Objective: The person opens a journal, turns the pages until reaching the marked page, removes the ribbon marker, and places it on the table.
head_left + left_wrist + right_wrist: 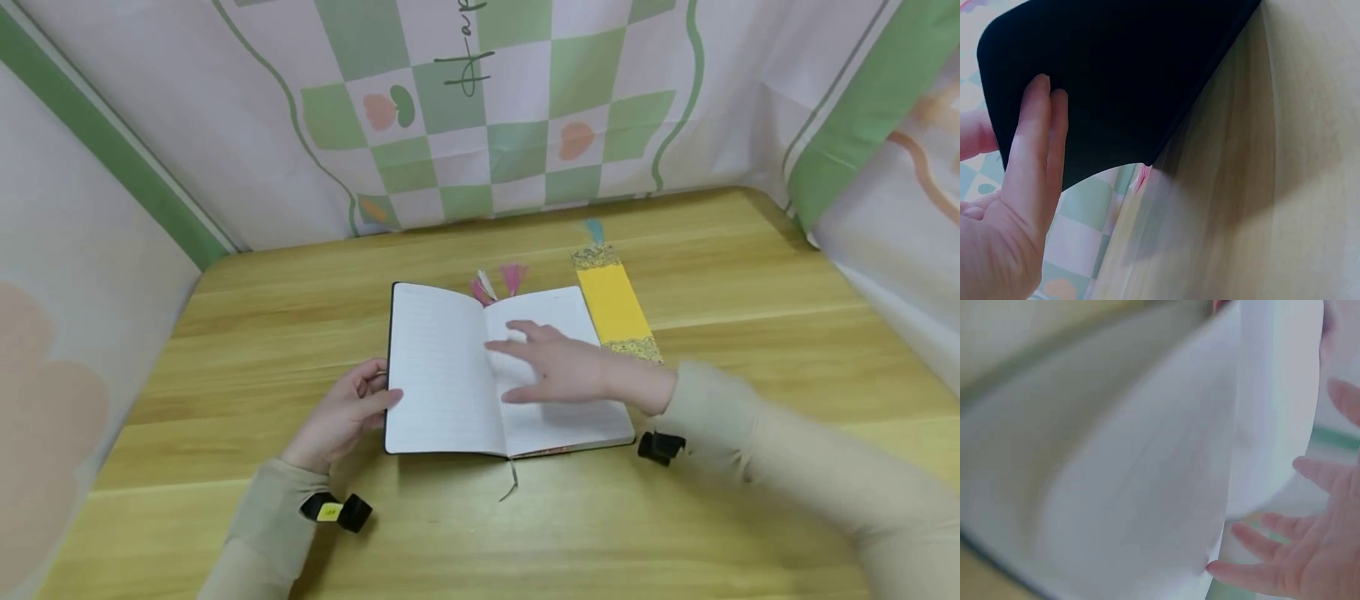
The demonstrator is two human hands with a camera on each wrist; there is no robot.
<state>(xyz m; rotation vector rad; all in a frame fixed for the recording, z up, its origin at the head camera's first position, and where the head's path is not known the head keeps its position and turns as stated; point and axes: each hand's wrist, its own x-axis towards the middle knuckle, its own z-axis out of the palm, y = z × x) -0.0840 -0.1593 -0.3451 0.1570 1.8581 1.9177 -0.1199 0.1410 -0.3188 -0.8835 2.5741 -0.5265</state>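
Note:
An open notebook [446, 375] with white, faintly lined pages lies mid-table. My left hand [341, 417] holds its left edge, thumb on the page and fingers behind. The left wrist view shows those fingers flat against the black cover [1110, 75], which is raised at a slant from the table. Over the right-hand page hovers my right hand [558, 367], fingers spread and holding nothing. In the right wrist view its fingertips are right at the edge of a curving page [1141, 475]. Pink and white tassels [513, 277] stick out at the notebook's top.
A yellow bookmark [615, 300] with patterned ends and a blue tassel [595, 230] lies by the notebook's right side. A thin ribbon [512, 483] trails from the notebook's bottom. Behind the wooden table [247, 333] hangs a green-and-white checked cloth [517, 150].

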